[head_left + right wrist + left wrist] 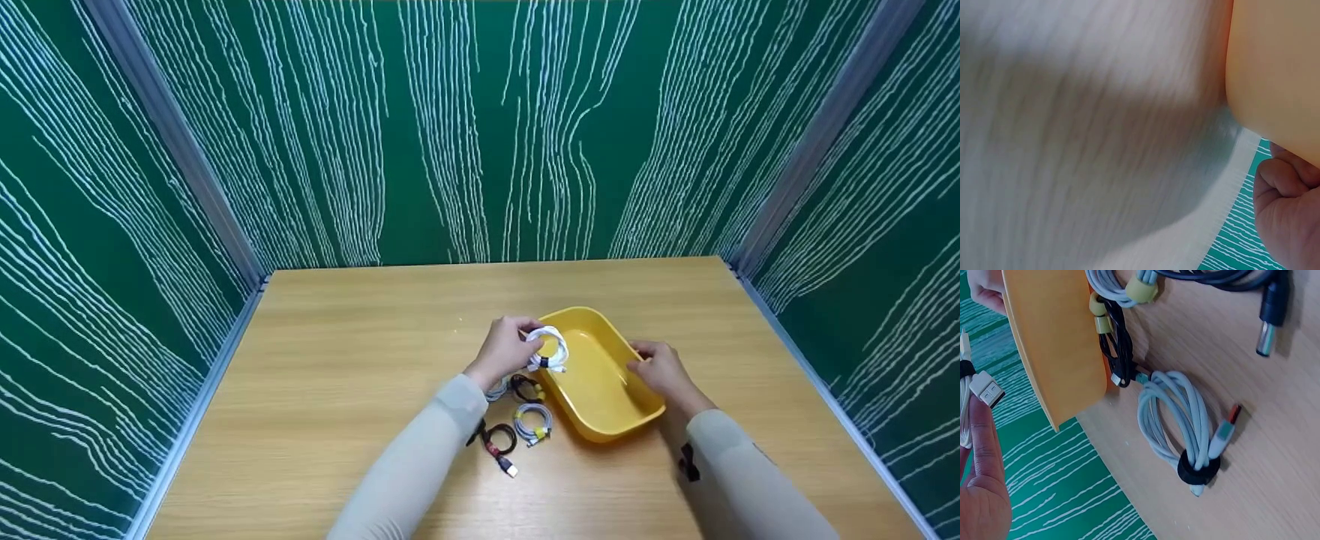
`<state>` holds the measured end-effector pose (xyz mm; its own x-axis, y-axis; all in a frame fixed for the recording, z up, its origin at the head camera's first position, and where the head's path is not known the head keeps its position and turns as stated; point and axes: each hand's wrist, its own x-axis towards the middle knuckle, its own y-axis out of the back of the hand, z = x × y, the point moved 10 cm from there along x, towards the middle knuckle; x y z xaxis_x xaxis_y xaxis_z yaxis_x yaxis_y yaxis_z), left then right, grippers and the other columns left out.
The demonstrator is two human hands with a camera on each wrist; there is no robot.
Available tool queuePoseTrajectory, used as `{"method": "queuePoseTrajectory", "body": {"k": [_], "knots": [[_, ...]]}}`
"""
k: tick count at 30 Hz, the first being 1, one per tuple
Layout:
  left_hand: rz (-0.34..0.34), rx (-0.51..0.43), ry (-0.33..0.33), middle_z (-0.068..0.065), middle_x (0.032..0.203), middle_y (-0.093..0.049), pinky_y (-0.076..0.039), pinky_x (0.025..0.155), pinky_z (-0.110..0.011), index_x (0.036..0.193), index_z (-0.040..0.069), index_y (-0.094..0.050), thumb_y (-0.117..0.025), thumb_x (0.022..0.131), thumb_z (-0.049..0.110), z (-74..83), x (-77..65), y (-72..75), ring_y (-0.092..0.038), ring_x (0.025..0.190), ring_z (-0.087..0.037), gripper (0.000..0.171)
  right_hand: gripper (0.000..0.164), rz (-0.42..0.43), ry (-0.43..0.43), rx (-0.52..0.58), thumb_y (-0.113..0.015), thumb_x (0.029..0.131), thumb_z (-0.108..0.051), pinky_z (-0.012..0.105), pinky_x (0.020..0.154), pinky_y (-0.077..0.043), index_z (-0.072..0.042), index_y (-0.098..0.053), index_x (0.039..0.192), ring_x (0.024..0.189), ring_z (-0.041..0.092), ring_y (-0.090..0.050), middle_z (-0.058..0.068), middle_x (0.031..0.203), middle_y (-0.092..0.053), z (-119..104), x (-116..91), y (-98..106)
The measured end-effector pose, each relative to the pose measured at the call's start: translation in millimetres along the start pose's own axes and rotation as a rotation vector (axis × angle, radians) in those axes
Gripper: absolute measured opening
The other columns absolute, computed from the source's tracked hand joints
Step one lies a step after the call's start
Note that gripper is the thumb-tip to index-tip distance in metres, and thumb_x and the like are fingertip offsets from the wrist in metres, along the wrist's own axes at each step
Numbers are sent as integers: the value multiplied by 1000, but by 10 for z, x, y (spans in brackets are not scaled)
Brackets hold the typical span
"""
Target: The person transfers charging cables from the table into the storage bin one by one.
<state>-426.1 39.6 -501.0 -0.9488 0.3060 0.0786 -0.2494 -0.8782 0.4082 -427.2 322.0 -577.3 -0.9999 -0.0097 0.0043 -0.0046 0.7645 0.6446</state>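
My left hand (504,346) pinches a coiled white USB cable (556,360) at the left rim of a yellow plastic bin (600,375). A black strap binds that coil, and its USB plug (987,389) points outward in the left wrist view. On the bin's far-right side, my right hand (661,373) grips the rim, thumb inside. The right wrist view shows those fingers (1280,179) curled against the bin wall (1275,67). Bare yellow floor shows inside the bin.
Left of the bin lie several bundled cables: a grey coil (541,433) with yellow ties, a black one (517,384) with yellow ties, and a black cable (493,448) with a red tie. A pale coil (1199,416) with a black strap is partly hidden by my left arm in the head view.
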Motion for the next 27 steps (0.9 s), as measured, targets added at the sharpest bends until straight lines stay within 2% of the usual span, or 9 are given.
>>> {"method": "queuePoseTrajectory", "body": {"k": [7,15,22,27], "knots": [[-22,-2,26,-5,116,-76,-58,73,-20,126,10,-79,-73,103,9,-2,-5,-110,-64,89,-13,24,43,3,14,1,-68,95,2,22,77,-54,12,-68,136,104,32,-69,33,125,-74,-20,-2,10],[-28,-26,44,2,113,-74,-57,70,-21,128,13,-79,-73,104,11,-23,-4,-210,-63,87,-11,25,42,-7,-2,1,-67,95,3,19,77,-51,10,-68,137,103,29,-65,30,122,-74,-22,7,-2],[-36,-43,61,-1,118,-73,-58,72,-22,130,15,-78,-74,104,13,0,-23,-288,-62,90,-11,26,42,-15,-13,4,-67,97,2,24,83,-54,11,-67,139,110,33,-64,33,131,-71,-22,11,9],[-46,-30,18,-11,122,-75,-54,66,-19,128,10,-78,-74,103,10,61,-34,-325,-60,86,-10,26,43,-28,-12,4,-66,97,1,23,77,-53,9,-67,140,101,28,-64,29,122,-73,-12,2,-9]]}}
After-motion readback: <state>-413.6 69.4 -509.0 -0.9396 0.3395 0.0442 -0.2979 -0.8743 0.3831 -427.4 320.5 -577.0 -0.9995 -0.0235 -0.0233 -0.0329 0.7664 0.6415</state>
